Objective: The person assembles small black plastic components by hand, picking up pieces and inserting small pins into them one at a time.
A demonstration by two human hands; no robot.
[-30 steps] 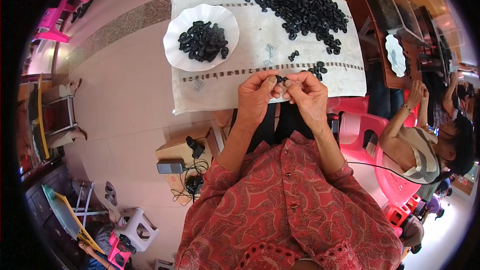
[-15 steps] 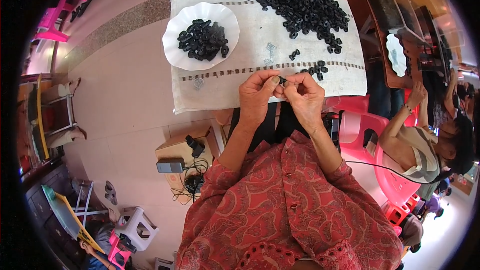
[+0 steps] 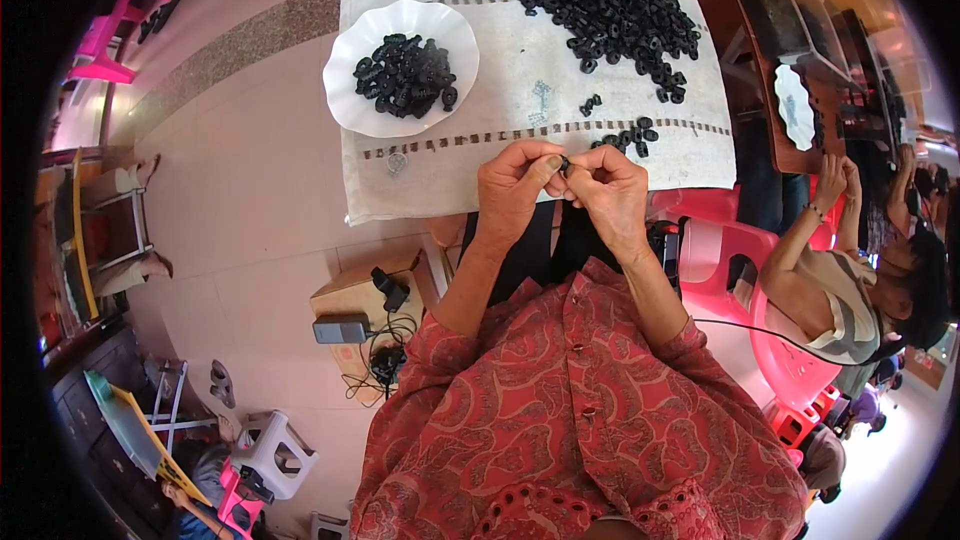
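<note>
One small black part (image 3: 565, 165) is pinched between my left hand (image 3: 515, 190) and my right hand (image 3: 612, 195). Reference landmark: white scalloped plate (image 3: 343, 65). The part sits to the right of the plate and nearer my body, above the near edge of the pale cloth (image 3: 500, 60).

Grip: both hands closed at the tips, thumbs against forefingers. Fingers cover most of the part; cannot tell whether it is one piece or two joined.

Risk 1: slip. The piece is tiny and the hold is fingertip only; uneven pressure from either thumb could shoot it out. So close to the cloth's edge, it could drop onto my dark trousers (image 3: 520, 250) or the floor.

Risk 2: mix-up. The loose black cluster (image 3: 635, 138), right of the plate, lies just beyond my right hand; a knuckle could scatter it, or a dropped part could vanish among lookalikes.

Risk 3: spill. The heap of black pieces (image 3: 620, 10), right of the plate and reaching farther from me, has a loose fringe; a tug on the cloth could set pieces rolling.
</note>
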